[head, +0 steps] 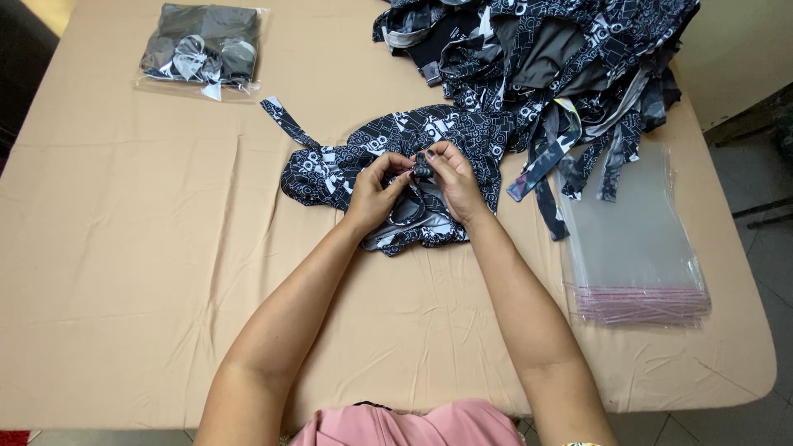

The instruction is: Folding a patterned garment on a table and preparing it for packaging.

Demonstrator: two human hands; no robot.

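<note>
Nearest, at 6 o'clock: pink clothing (421, 425) of the person at the table edge, both bare forearms running up toward centre.

Left hand (373, 192) and right hand (454, 183) meet just above frame centre, fingertips pinched together on a small dark clasp-like part (422, 170) of the patterned garment (355, 161). Both grips closed tight on that piece, thumbs and forefingers touching it; hands nearly touching each other. What the small part is exactly, cannot tell.

The garment, black with white print, lies flat on the tan tablecloth (149, 272), under and around the hands, spreading to 10 o'clock of them, with a strap (285, 122) trailing off at 11 o'clock.

At 3 o'clock of the hands: stack of clear plastic bags (636, 248) with pinkish strip at its near edge, near the table's right edge.

Farther, at 1 o'clock: big heap of same-print garments (545, 58), straps hanging down over the bag stack's top edge.

Far at 11 o'clock: one packed bag (202, 49), clear, with a folded dark garment inside, well apart from the rest.
</note>
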